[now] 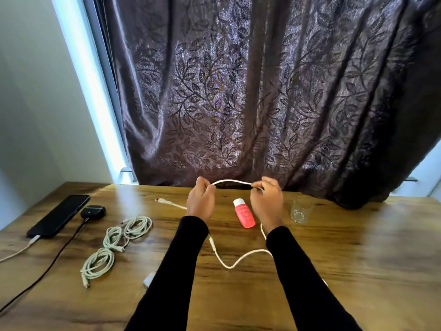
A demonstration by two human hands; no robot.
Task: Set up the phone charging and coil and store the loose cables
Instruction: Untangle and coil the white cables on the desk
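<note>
White cable (231, 182) stretched left-right, pinched between left hand (201, 201) and right hand (266, 202); far plug probably beside left hand.

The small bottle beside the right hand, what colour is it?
Red bottle with white cap; head view.

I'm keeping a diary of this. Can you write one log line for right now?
step: coiling | hands: left hand and right hand pinch white cable | phone: plugged in | coiled cables: on table
</note>
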